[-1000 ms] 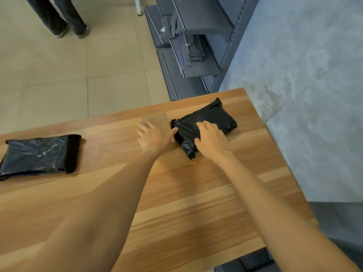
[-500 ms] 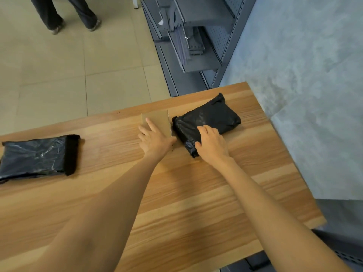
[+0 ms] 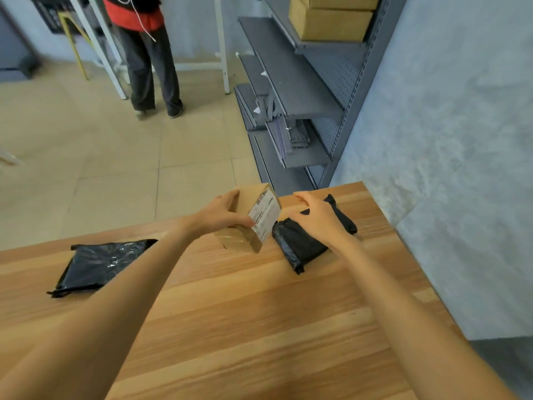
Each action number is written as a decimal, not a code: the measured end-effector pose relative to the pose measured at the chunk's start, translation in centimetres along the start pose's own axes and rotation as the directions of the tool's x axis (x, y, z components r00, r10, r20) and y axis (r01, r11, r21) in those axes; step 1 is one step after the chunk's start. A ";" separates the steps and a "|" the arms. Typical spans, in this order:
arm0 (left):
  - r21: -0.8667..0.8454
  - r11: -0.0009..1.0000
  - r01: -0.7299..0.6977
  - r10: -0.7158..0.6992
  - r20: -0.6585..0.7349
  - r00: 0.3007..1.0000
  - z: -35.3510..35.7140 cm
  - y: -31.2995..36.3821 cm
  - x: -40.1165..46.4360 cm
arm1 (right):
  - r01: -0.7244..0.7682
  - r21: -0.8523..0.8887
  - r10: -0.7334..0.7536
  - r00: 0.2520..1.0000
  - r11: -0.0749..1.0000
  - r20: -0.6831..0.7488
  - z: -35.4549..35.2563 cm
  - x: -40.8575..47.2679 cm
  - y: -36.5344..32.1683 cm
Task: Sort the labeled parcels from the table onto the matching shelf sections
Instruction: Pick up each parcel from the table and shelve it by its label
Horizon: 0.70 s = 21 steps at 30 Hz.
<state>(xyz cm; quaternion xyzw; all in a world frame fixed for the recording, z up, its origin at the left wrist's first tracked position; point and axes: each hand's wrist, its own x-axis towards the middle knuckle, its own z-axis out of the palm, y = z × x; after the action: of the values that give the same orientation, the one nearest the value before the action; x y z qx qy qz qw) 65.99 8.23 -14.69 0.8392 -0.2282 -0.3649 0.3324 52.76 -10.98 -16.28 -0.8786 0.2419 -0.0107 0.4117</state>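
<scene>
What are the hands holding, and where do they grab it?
The left hand holds the cardboard box, tilted up, thumb at its label side, fingers on its far side. The right hand holds nothing; it hovers over the black parcel.

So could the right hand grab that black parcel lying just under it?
Probably yes. The right hand hovers over the black parcel, fingers loosely curled and holding nothing, with nothing between them. The left hand holds the cardboard box off to the side.

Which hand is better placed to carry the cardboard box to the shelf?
Left. The left hand already grips the cardboard box, tilted up with its label showing. The right hand hovers over the black parcel, holding nothing.
</scene>
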 end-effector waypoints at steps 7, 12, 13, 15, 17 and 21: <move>0.097 0.995 -0.035 0.017 0.174 0.985 -4.0 3.0 -4.9 | -0.052 0.287 -0.041 0.951 0.956 0.308 -2.1 -0.5 -6.0; 0.172 0.984 -0.051 0.002 0.274 0.962 -5.0 3.8 -7.1 | -0.173 0.392 -0.060 0.854 0.904 0.516 -1.4 -1.4 -6.9; 0.182 0.982 -0.054 0.000 0.283 0.959 -5.2 3.8 -7.4 | -0.173 0.411 -0.078 0.847 0.895 0.525 -1.2 -1.7 -7.1; 0.191 0.980 -0.060 0.003 0.284 0.959 -5.3 3.7 -7.9 | -0.154 0.429 -0.105 0.847 0.890 0.521 -1.0 -2.3 -7.4; 0.175 0.982 -0.067 0.018 0.267 0.964 -5.4 3.6 -8.3 | -0.148 0.454 -0.115 0.858 0.878 0.501 -0.9 -2.5 -7.5; 0.084 0.990 -0.112 0.098 0.150 0.984 -6.0 3.7 -8.7 | -0.136 0.466 -0.096 0.893 0.874 0.440 -1.2 -1.9 -7.5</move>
<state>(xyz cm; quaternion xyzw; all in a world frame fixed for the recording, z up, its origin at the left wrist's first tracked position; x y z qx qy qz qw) 64.59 13.50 -4.97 0.8116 -0.3124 -0.3961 0.2945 53.96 -6.97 -9.73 -0.7228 0.1389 0.1366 0.6631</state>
